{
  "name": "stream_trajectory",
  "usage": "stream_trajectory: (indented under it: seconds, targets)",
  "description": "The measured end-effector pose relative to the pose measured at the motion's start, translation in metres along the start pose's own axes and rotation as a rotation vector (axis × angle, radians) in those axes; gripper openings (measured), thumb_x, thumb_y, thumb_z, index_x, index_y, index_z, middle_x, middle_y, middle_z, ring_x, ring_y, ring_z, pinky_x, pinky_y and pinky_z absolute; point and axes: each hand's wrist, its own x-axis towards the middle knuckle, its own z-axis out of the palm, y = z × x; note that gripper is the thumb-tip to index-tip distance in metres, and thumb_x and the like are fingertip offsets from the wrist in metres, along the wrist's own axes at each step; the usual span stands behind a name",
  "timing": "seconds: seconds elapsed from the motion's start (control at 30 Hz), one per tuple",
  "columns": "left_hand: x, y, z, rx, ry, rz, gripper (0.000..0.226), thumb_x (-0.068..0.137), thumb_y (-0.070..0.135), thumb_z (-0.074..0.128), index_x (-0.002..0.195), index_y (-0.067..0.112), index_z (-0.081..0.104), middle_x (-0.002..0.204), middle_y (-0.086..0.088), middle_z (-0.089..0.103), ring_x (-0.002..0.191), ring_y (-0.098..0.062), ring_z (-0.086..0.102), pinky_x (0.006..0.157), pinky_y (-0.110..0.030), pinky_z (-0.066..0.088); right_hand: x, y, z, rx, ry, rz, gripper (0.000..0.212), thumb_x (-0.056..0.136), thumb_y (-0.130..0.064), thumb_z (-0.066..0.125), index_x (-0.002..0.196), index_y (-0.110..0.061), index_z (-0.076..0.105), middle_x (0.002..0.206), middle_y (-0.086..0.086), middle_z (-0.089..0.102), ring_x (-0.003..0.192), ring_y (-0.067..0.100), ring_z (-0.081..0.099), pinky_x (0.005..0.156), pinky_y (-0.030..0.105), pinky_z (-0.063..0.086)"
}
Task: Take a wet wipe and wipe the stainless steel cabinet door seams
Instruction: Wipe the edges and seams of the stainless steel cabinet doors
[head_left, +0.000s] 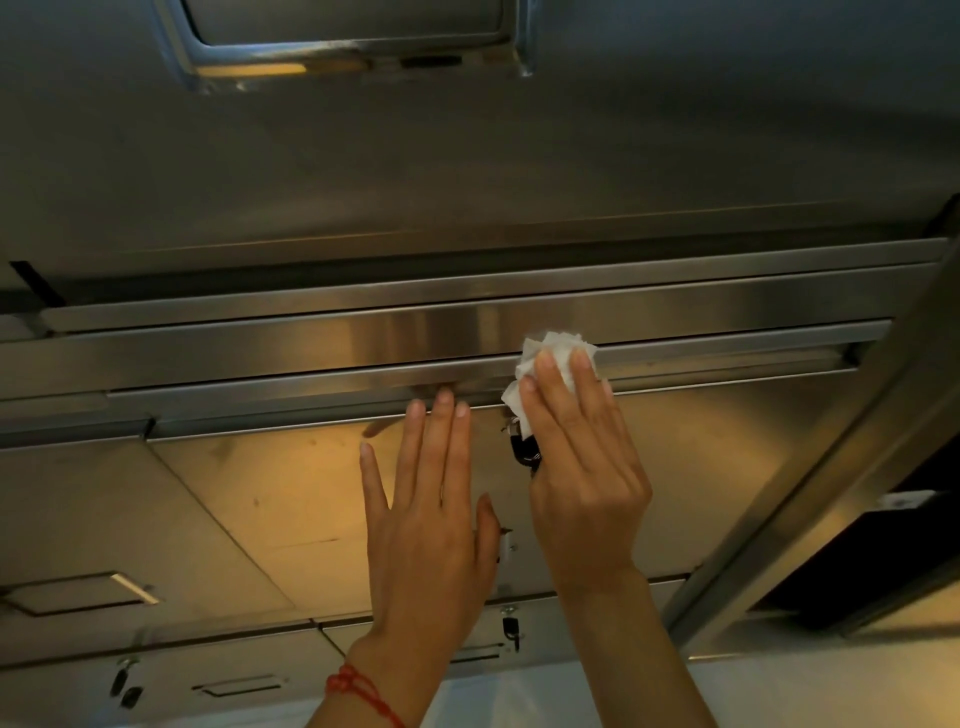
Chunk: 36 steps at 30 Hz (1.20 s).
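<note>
A crumpled white wet wipe (556, 348) lies against the top seam (727, 358) of a stainless steel cabinet door (291, 499). My right hand (582, 467) presses the wipe onto the seam with straight fingers; part of the wipe sticks out above and left of the fingertips. My left hand (431, 514) lies flat on the door just left of it, fingers straight, fingertips at the door's upper edge. A red string bracelet sits on my left wrist.
A dark key fob (524, 452) hangs from the door's lock under my right hand. Steel rails (260, 306) run above the door. A recessed handle (88, 592) sits lower left; more locks and handles lie below. A steel post (831, 483) rises at the right.
</note>
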Motion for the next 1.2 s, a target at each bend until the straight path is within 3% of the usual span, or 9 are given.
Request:
stream_trajectory:
  seconds: [0.1,0.2,0.3,0.43,0.6,0.8,1.07,1.2]
  targets:
    - [0.0,-0.001,0.0,0.005,0.007,0.006,0.065,0.082,0.029,0.039,0.142,0.007,0.027,0.149,-0.01,0.024,0.14,-0.023,0.016,0.111,-0.052,0.009,-0.001,0.003,0.0,-0.014,0.02,0.056,0.029,0.082,-0.009,0.068,0.109,0.002,0.066,0.118,0.016,0.062,0.116,0.036,0.054,0.098,0.045,0.046]
    - [-0.001,-0.003,0.001,0.01,0.014,0.018,0.065,0.082,0.027,0.042,0.142,0.007,0.027,0.15,-0.009,0.024,0.14,-0.023,0.016,0.111,-0.052,0.009,0.0,-0.011,0.005,0.018,0.059,0.112,0.024,0.094,-0.011,0.054,0.108,0.003,0.067,0.116,0.017,0.064,0.117,0.036,0.053,0.098,0.043,0.046]
    - [-0.001,-0.004,0.002,0.026,0.014,0.024,0.069,0.08,0.024,0.05,0.142,0.008,0.026,0.15,-0.009,0.023,0.14,-0.022,0.015,0.111,-0.053,0.009,0.003,-0.019,0.006,0.054,0.054,0.032,0.031,0.101,-0.015,0.041,0.106,0.0,0.068,0.115,0.015,0.065,0.113,0.034,0.057,0.097,0.041,0.047]
    - [0.0,-0.004,0.0,0.036,0.005,0.024,0.065,0.081,0.027,0.04,0.142,0.008,0.027,0.15,-0.008,0.022,0.14,-0.021,0.014,0.11,-0.054,0.011,0.002,-0.004,0.001,0.013,0.015,-0.017,0.023,0.092,-0.011,0.057,0.108,0.0,0.067,0.118,0.015,0.063,0.116,0.033,0.055,0.099,0.043,0.045]
    - [0.0,-0.004,-0.002,0.044,-0.015,0.021,0.065,0.081,0.029,0.038,0.142,0.009,0.027,0.15,-0.008,0.023,0.139,-0.022,0.017,0.11,-0.052,0.009,-0.003,0.002,0.001,-0.022,0.047,0.076,0.031,0.081,-0.005,0.071,0.11,0.003,0.064,0.12,0.016,0.06,0.117,0.037,0.053,0.099,0.046,0.045]
    - [0.0,0.0,-0.001,0.015,-0.022,-0.001,0.064,0.082,0.029,0.036,0.142,0.008,0.026,0.15,-0.009,0.024,0.14,-0.02,0.014,0.111,-0.052,0.008,0.002,-0.004,0.002,0.042,0.019,-0.039,0.024,0.098,-0.009,0.047,0.108,0.0,0.067,0.117,0.015,0.064,0.114,0.034,0.057,0.098,0.042,0.046]
    - [0.0,0.001,-0.003,-0.01,-0.007,-0.005,0.063,0.083,0.031,0.035,0.142,0.008,0.025,0.149,-0.01,0.026,0.139,-0.021,0.016,0.11,-0.052,0.009,-0.001,0.011,-0.005,0.013,0.015,0.044,0.027,0.087,-0.01,0.061,0.11,0.002,0.065,0.12,0.016,0.061,0.118,0.036,0.053,0.098,0.046,0.047]
    - [0.0,0.004,-0.001,-0.005,-0.007,-0.015,0.063,0.083,0.03,0.034,0.141,0.007,0.026,0.149,-0.012,0.028,0.139,-0.022,0.016,0.109,-0.052,0.01,0.0,0.004,-0.002,0.035,-0.005,-0.019,0.026,0.087,-0.011,0.062,0.11,0.001,0.065,0.12,0.015,0.062,0.117,0.034,0.054,0.098,0.043,0.047]
